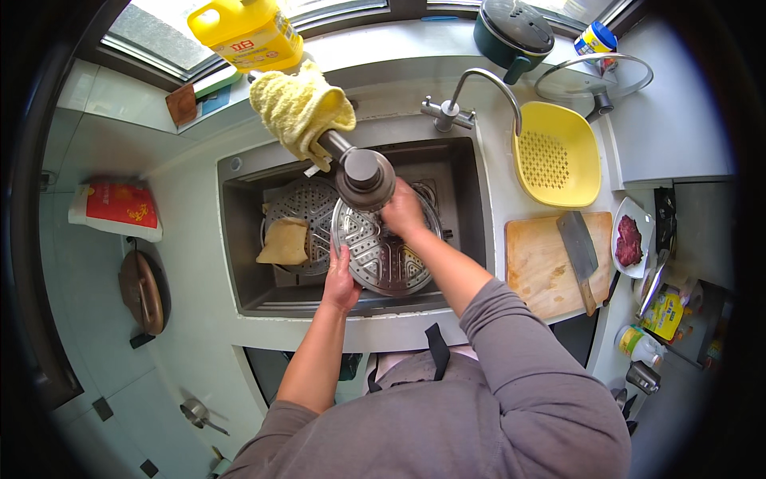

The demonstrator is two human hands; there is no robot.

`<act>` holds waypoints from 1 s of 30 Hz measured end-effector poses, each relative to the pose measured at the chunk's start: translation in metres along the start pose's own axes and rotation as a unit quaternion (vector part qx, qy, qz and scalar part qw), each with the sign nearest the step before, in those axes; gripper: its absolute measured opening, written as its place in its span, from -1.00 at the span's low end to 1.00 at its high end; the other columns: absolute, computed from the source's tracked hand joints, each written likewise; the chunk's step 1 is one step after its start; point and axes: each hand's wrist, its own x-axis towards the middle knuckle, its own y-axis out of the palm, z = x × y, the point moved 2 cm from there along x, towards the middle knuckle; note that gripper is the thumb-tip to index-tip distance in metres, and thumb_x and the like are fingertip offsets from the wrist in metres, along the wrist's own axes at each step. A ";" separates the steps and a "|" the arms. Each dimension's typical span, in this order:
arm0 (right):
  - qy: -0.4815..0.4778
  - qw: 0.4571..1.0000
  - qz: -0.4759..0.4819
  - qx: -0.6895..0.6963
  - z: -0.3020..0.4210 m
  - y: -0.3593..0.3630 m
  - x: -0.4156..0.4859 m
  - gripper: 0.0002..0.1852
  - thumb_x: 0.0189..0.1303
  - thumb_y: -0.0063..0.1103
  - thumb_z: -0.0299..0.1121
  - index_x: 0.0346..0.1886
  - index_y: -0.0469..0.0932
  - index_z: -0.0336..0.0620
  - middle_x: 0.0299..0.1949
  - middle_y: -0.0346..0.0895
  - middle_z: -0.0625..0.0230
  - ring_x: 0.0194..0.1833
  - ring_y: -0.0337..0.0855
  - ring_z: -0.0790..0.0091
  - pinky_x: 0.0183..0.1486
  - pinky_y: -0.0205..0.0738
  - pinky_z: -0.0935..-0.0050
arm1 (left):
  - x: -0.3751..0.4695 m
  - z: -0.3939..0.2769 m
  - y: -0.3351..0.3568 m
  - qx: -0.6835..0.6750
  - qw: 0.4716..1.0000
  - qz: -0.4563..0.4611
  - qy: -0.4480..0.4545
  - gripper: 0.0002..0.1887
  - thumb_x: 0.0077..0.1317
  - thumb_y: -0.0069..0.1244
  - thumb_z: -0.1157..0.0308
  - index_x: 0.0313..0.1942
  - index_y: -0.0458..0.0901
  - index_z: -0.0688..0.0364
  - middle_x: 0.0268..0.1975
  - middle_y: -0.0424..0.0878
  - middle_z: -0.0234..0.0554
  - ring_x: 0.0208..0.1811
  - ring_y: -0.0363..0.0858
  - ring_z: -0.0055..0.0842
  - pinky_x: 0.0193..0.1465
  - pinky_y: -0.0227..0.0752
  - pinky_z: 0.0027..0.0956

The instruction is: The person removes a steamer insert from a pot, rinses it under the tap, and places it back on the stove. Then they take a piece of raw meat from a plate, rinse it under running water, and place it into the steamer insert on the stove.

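Note:
My left hand (342, 284) grips the left edge of a round perforated metal steamer plate (383, 263), tilted inside the sink (242, 281). My right hand (404, 211) lies over the far part of this plate. Its fingertips are hidden beneath the large faucet head (364, 173), so whether it holds anything is unclear. To the left in the basin rests another perforated steamer plate (308, 200), partly covered by a tan cloth or sponge (284, 242). A yellow towel (299, 111) is wrapped around the faucet's neck.
Right of the sink are a slim tap (446, 114), a yellow colander (556, 185), and a cutting board (532, 269) bearing a cleaver (577, 245). Beyond lies a plate of raw meat (628, 239). A yellow detergent jug (257, 45) and a green pot (514, 39) stand behind.

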 end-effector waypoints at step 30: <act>0.247 0.850 0.238 0.400 0.044 -0.103 -0.075 -0.62 0.31 0.10 -0.49 0.19 0.39 -0.14 0.03 0.58 0.36 0.01 0.61 0.39 0.02 0.58 0.27 | 0.071 -0.020 -0.081 0.173 0.961 -0.196 0.095 -0.58 0.44 -0.04 -0.06 -0.28 0.63 0.13 -0.47 0.65 -0.31 -0.47 0.57 -0.43 -0.37 0.41 -0.37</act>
